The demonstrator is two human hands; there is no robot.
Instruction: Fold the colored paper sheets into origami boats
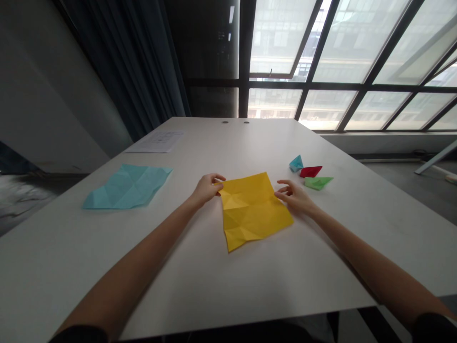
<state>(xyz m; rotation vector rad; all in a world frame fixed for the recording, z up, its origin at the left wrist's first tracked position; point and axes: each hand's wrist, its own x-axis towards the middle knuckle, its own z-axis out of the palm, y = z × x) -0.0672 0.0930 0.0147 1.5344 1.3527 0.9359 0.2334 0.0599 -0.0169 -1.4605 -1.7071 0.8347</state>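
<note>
A square of yellow paper (255, 209), marked with crossing creases, lies just in front of me with its edges slightly lifted and wavy. My left hand (209, 186) pinches its upper left corner between thumb and fingers. At the right edge of the sheet is my right hand (293, 196), fingers curved and apart. Its fingertips reach the edge or stop just short of it; I cannot tell which. No grip by the right hand shows.
A creased light blue paper sheet (130, 186) lies at left, printed white pages (157, 141) behind it. Small folded paper pieces, blue (296, 164), red (310, 171) and green (318, 183), sit beyond my right hand on the white table (228, 286). Windows (282, 38) stand behind.
</note>
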